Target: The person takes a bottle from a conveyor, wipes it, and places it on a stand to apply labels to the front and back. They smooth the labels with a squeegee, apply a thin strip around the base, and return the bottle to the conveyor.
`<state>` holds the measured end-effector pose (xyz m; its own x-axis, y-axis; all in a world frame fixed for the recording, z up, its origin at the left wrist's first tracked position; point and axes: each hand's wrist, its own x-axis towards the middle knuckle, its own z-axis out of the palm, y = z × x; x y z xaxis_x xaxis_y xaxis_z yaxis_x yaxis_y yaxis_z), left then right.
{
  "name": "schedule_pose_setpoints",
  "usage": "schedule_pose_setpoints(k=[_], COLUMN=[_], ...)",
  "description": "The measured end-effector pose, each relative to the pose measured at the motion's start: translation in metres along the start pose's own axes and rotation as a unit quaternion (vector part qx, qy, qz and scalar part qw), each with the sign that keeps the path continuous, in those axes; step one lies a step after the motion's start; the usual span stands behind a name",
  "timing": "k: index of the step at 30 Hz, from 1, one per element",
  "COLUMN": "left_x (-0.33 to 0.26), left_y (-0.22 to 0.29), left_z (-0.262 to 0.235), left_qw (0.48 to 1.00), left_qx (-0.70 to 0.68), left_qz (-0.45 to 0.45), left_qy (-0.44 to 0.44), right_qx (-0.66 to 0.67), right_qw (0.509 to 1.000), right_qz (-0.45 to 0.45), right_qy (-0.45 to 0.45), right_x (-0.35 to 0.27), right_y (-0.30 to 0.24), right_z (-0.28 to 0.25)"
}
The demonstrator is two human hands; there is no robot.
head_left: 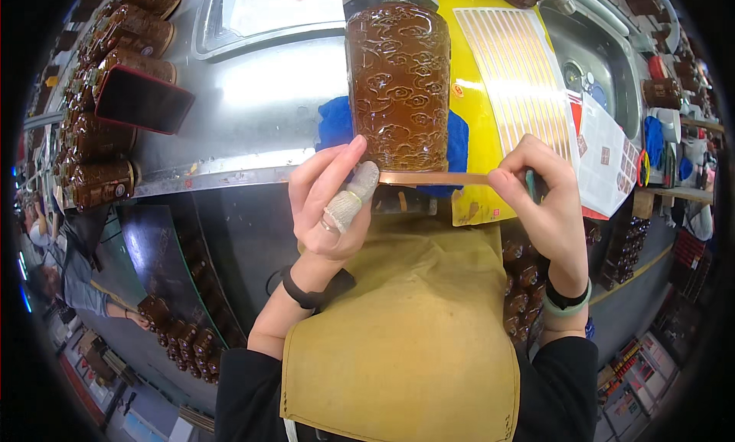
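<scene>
Evidently the copper-coloured strip is the thing being handled, stretched nearly straight along the near end of a brown embossed bottle. That bottle seems to lie on its side over a blue cloth at the front edge of the tabletop, neck pointing away from the person.

The right hand pinches the strip's free end between thumb and forefinger, out past the bottle's corner. At the opposite corner, a grey-covered digit of the left hand bears on the other end; whether those fingers pinch or merely press, I cannot tell.

Being thin, the strip is probably light and bendy, easily creased or twisted, so holding its very ends and keeping it taut suits it. The bottle looks glassy, likely heavy, slick and breakable; its embossed sides should offer better purchase. Similar strips fill a sheet on the right, above yellow material.
</scene>
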<state>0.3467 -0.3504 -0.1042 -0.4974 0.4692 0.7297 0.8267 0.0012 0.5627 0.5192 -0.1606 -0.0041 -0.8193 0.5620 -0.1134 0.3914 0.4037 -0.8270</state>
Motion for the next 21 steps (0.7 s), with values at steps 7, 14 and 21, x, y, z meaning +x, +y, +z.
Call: schedule_pose_setpoints(k=[7, 14, 21], left_x=[0.004, 0.010, 0.010], left_y=[0.006, 0.009, 0.008], left_z=[-0.005, 0.006, -0.003], left_qw=[0.997, 0.995, 0.998], left_qx=[0.038, 0.047, -0.007], left_qz=[0.032, 0.087, 0.044], left_qy=[-0.056, -0.016, -0.049], right_qx=[0.033, 0.024, 0.049], right_qw=[0.999, 1.000, 0.999], right_qz=[-0.004, 0.005, -0.009], right_qy=[-0.008, -0.005, 0.001], right_x=[0.004, 0.006, 0.010], right_y=[0.006, 0.002, 0.000], right_z=[0.013, 0.016, 0.022])
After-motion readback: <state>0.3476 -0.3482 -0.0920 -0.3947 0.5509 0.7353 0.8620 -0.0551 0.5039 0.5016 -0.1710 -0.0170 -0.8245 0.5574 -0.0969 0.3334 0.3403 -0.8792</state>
